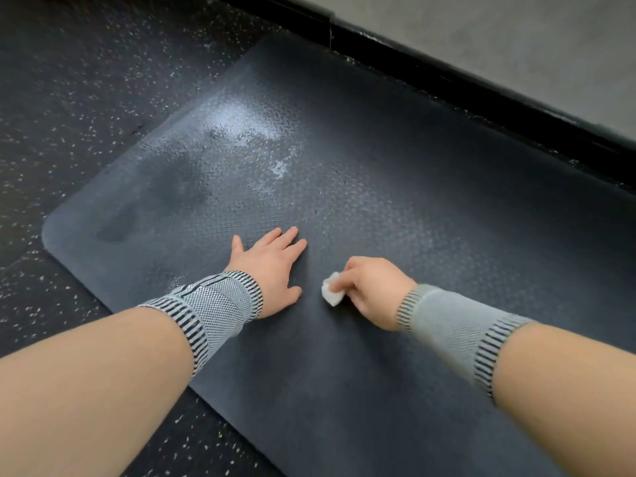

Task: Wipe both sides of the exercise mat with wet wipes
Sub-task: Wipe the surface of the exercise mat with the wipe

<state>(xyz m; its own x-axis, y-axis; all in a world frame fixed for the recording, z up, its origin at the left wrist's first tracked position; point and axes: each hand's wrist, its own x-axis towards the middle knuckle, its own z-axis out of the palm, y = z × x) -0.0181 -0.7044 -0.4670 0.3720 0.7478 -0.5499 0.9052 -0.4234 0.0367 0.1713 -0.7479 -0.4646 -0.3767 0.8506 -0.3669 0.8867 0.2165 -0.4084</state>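
Left hand (272,266): laid flat, palm down, on the dark grey textured rubber exercise mat (395,208); fingers straight and slightly spread, pointed toward 1 o'clock, thumb splayed toward 4 o'clock. Nothing is held.

Right hand (373,287): fingers curled, a small crumpled white wet wipe (332,293) pinched at the fingertips and pressed against the mat surface. Knuckles are turned up; the wipe protrudes at the hand's 9 o'clock side.

Hand spacing: the two hands are set near each other, not touching; the wipe lies just beside the left thumb, a narrow strip of mat seen between.

Arm pose: both forearms are extended forward from 6 o'clock, bare, each wrist wrapped in a grey knitted wrist band with black-striped edges (213,304). The left forearm enters from 8 o'clock, the right from 4 o'clock.

Mat position: spread flat on the black speckled rubber floor (69,80), its rounded-corner short end toward 9 o'clock, its long edge run close along the black baseboard (447,74) at 1 o'clock.

Mat surface: a shiny wet sheen with whitish streaks is noted at 11 o'clock of the hands; the area under the hands appears matte.

Wall: pale grey wall (516,36) seen above the baseboard at 1 o'clock.
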